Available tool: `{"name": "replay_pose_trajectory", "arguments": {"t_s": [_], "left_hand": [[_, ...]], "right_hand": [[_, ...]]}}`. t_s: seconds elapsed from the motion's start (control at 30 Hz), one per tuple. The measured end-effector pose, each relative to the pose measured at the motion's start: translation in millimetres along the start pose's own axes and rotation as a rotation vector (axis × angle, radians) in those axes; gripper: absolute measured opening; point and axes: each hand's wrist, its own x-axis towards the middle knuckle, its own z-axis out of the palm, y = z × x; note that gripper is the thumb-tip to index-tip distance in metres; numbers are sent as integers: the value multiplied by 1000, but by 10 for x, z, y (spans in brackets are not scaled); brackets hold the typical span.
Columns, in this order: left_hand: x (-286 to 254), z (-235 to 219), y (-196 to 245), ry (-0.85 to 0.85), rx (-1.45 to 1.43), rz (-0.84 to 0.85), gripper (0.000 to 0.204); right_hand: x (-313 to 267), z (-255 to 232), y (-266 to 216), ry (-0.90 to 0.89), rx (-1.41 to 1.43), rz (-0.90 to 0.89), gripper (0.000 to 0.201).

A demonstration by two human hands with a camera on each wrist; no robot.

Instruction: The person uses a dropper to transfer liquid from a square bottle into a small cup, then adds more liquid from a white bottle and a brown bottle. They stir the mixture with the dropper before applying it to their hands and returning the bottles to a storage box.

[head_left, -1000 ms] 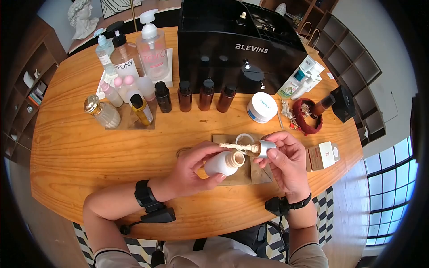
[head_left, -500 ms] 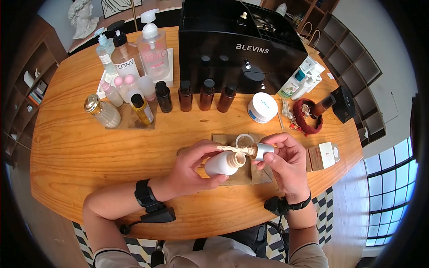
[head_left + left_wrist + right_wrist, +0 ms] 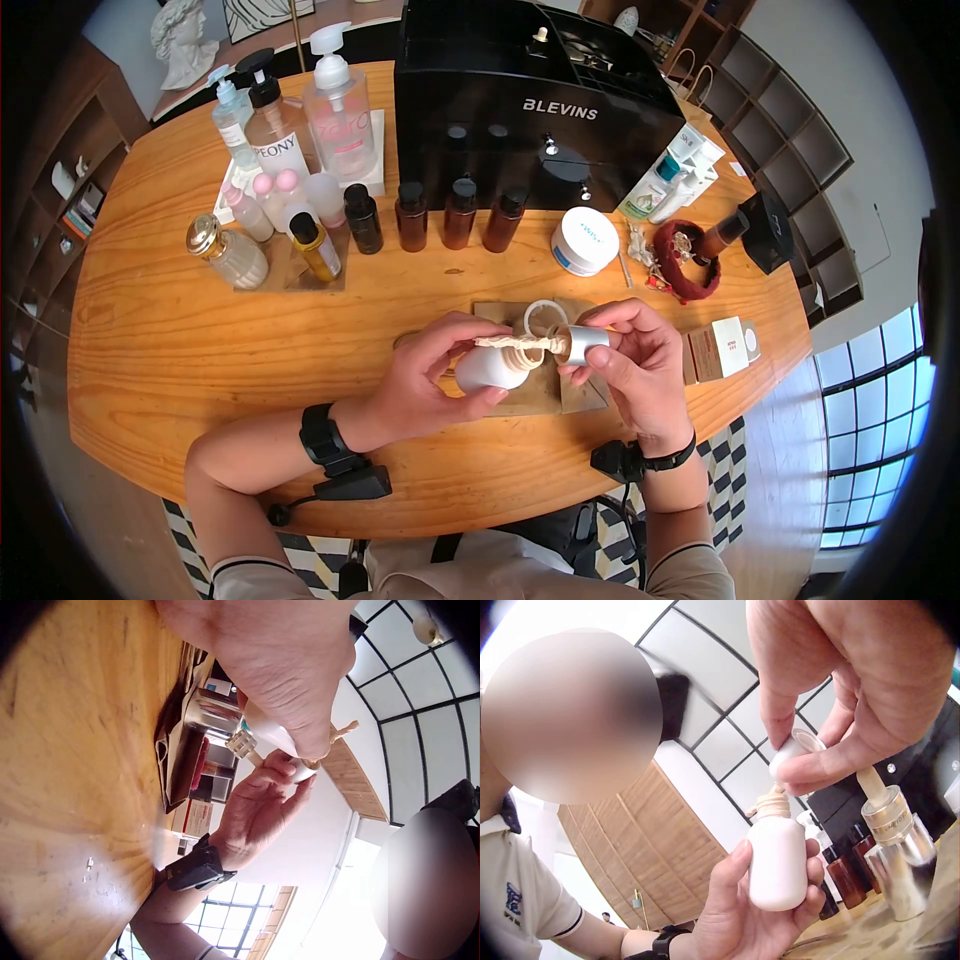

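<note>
My left hand [image 3: 440, 375] grips a small white bottle [image 3: 485, 372], tilted, its beige threaded neck facing right. Fingers and thumb of my right hand [image 3: 640, 365] pinch a silver cap [image 3: 588, 345]. From the cap a lumpy beige-coated stick [image 3: 500, 343] extends left, overlapping the bottle's neck in the head view. The right wrist view has the white bottle [image 3: 776, 862] in my left hand [image 3: 731, 915], below the cap [image 3: 791, 759]. There, the cap's top has a pale round rim, and most of the stick is hidden.
A silver bottle with a gold collar [image 3: 889, 817] stands beyond the hands. Brown paper [image 3: 540, 395] lies under them. Behind are a white jar [image 3: 586, 242], several brown bottles [image 3: 460, 215] and a black case [image 3: 480, 130]. A small box [image 3: 715, 350] sits at the right.
My right hand has shifted the cap slightly left and down, so the stick crosses closer over the bottle's neck. The left hand and bottle have hardly moved.
</note>
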Motion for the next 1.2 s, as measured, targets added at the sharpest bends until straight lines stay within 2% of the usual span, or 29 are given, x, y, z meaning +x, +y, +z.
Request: {"name": "replay_pose_trajectory", "arguments": {"t_s": [0.27, 0.33, 0.5, 0.6, 0.73, 0.8, 0.83, 0.9, 1.2], "left_hand": [[7, 2, 70, 0, -81, -79, 49], [5, 0, 79, 4, -93, -94, 50], [7, 16, 37, -5, -61, -54, 52], [11, 20, 20, -6, -50, -44, 54], [-3, 0, -21, -32, -30, 0, 57], [-7, -11, -21, -32, -34, -7, 56], [-9, -11, -23, -29, -38, -10, 56], [-2, -7, -1, -26, -36, -19, 56], [7, -7, 42, -1, 15, -37, 55]], "right_hand": [[-19, -83, -101, 4, 81, 16, 26], [-4, -117, -135, 23, 200, -22, 25], [33, -225, -143, 109, 185, -155, 26], [12, -218, -156, 124, 94, -253, 28], [-26, -185, -141, 132, 33, -257, 30], [-26, -158, -122, 96, -53, -368, 33], [-28, -173, -112, 98, -52, -368, 33], [-22, -210, -88, 47, -182, -509, 34], [-38, -162, -74, 26, -344, -543, 37]]}}
